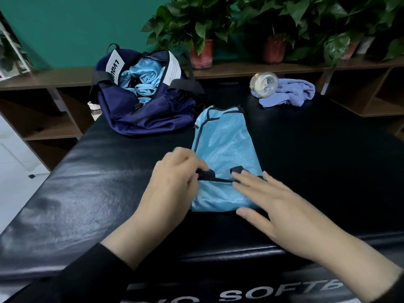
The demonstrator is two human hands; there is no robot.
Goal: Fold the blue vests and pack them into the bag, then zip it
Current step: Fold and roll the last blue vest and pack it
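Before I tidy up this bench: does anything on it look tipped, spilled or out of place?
Yes: a clear jar lies on its side at the far end of the bench, against a crumpled purple cloth. Nothing looks spilled. The navy bag sits unzipped with rolled blue vests inside.

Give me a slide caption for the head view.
Both hands, left hand and right hand, fold a blue vest beside the open bag.

My left hand (175, 184) covers the blue vest's (225, 149) near left edge; my right forearm runs off frame.
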